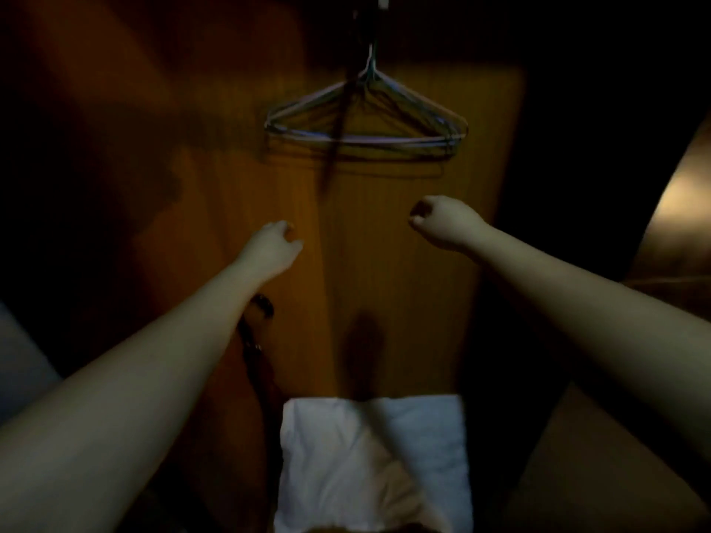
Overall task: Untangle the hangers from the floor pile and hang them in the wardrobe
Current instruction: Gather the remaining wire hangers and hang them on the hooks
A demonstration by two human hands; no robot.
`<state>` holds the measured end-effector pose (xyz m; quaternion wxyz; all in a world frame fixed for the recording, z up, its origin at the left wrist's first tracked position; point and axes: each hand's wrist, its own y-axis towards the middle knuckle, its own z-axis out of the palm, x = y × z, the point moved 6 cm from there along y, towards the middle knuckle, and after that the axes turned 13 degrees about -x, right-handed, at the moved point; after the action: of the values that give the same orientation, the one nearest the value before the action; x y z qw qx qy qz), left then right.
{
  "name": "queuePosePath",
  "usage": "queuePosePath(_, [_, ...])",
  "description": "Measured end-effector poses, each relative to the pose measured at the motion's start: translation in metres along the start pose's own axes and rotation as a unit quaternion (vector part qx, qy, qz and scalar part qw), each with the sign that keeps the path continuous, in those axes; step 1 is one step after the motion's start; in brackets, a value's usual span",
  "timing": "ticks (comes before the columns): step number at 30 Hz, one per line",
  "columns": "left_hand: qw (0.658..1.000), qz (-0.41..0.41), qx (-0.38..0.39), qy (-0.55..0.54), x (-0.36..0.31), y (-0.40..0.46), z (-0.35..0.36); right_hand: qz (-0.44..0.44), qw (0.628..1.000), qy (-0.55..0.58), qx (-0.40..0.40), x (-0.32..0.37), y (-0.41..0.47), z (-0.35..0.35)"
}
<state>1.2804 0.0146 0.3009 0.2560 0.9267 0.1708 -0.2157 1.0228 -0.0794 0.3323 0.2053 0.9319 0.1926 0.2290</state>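
Both hands reach into a dim wooden wardrobe [404,244], empty: left hand [271,244] loosely open, right hand [438,221] curled into a fist. Thin wire hangers [365,125] hang bunched above them. Likely between trips; next comes fetching another from the unseen floor pile. A white folded cloth [369,455] lies below, a dark strap [336,144] dangling across the hangers.

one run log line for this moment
thin wire hangers: hung in wooden wardrobe | left hand: empty | right hand: curled, empty | folded white cloth: below

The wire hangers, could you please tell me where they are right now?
In the head view, the wire hangers hang bunched at upper centre against the wooden wardrobe panel, above both hands and apart from them.
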Motion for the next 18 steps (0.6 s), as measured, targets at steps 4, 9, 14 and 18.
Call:
queuePosePath(4, [0.994,0.015,0.104,-0.011,-0.003,-0.079,0.036,0.006,0.994,-0.024,0.104,-0.014,-0.094,0.035])
queuePosePath(9, [0.983,0.025,0.18,-0.01,-0.01,-0.167,0.107,0.067,0.98,-0.009,0.188,-0.069,-0.218,0.062])
queuePosePath(14, [0.971,0.072,0.229,-0.023,-0.058,-0.243,0.18,0.159,0.961,0.023,0.225,-0.162,-0.326,0.074])
queuePosePath(18, [0.943,0.133,0.303,-0.023,-0.138,-0.311,0.242,0.236,0.94,0.005,0.246,-0.26,-0.406,0.048])
